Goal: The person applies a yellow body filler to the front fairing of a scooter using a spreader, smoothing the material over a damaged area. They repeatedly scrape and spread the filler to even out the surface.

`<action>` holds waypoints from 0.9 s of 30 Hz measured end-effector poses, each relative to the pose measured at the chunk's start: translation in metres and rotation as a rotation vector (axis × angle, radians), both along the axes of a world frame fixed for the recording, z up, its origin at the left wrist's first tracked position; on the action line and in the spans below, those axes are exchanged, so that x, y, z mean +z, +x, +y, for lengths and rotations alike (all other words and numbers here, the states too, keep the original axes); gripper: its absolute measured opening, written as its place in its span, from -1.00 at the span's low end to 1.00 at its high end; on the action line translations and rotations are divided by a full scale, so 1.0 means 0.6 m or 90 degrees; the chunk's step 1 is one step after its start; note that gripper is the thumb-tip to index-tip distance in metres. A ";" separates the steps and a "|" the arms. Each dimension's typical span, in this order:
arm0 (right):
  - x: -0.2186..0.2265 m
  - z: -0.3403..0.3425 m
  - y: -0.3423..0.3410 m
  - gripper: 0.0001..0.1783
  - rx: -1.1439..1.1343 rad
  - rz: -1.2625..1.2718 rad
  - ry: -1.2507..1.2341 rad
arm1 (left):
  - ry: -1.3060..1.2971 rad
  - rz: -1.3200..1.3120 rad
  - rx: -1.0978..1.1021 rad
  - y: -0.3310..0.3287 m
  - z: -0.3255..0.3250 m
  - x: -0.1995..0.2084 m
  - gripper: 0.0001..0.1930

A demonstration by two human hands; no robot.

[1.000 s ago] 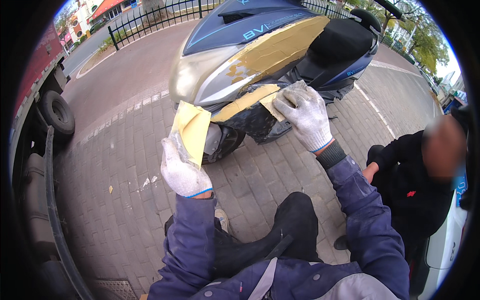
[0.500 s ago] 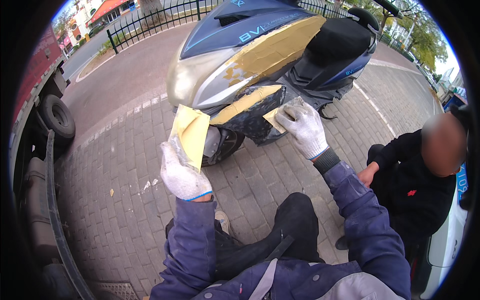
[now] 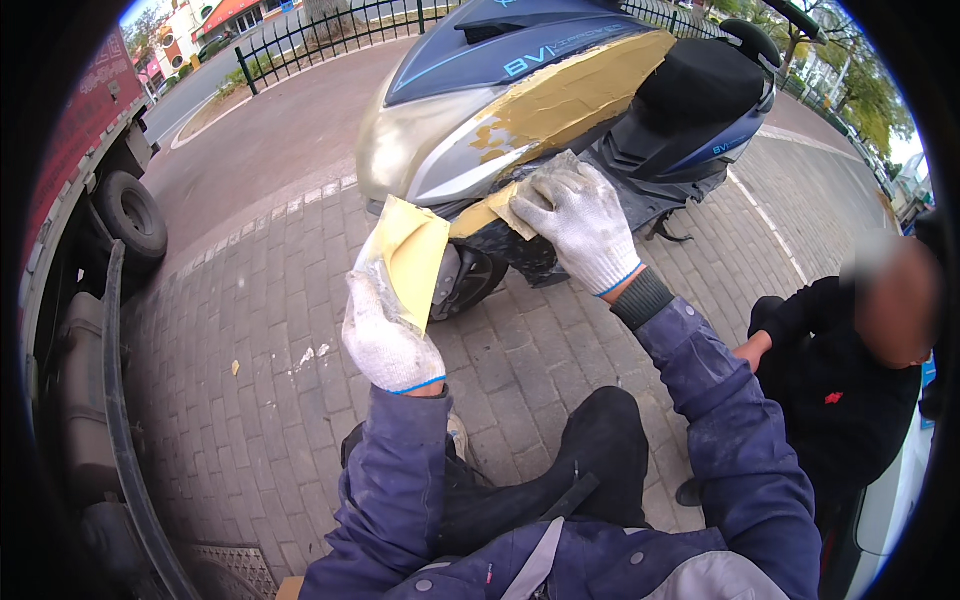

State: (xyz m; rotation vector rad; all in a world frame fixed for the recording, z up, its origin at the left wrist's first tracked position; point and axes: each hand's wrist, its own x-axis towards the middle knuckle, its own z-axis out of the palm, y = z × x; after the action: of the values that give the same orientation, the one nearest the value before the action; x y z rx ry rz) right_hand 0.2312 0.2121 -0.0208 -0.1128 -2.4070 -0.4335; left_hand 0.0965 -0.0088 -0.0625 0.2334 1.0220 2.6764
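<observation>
In front of me stands a blue and silver scooter, its side panel coated with a large patch of yellow putty. A narrower putty strip covers the lower panel. My left hand, in a whitish knit glove, grips a flat board whose face is smeared with thick yellow putty. In the same kind of glove, my right hand pinches a thin, flat putty spreader at the lower panel, its edge at the strip. The fingers hide part of the spreader and panel.
To the right, a person in black crouches close to my right arm, by a white car. A red truck with a large wheel stands at the left. Grey paving bricks lie below; a black fence runs behind.
My right hand has moved left and up with the spreader, from the dark lower part onto the putty strip. My left hand still holds the board; the whole view has shifted slightly.
</observation>
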 end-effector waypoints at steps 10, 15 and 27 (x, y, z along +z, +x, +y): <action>-0.026 -0.013 0.021 -0.68 -0.006 0.009 -0.013 | 0.018 0.026 -0.043 -0.003 0.011 -0.001 -0.47; -0.031 -0.064 0.100 -0.59 0.004 0.051 -0.240 | 0.009 0.021 -0.101 -0.001 0.003 -0.001 -0.47; -0.041 -0.186 0.128 -0.58 0.120 0.463 -1.080 | 0.023 -0.081 -0.428 0.087 0.017 -0.034 -0.47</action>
State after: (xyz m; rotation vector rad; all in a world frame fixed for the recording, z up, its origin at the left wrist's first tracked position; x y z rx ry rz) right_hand 0.3082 0.1006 -0.0454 -0.6149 -1.4012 1.5099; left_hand 0.1485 0.0011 -0.0828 0.3389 0.6932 2.0680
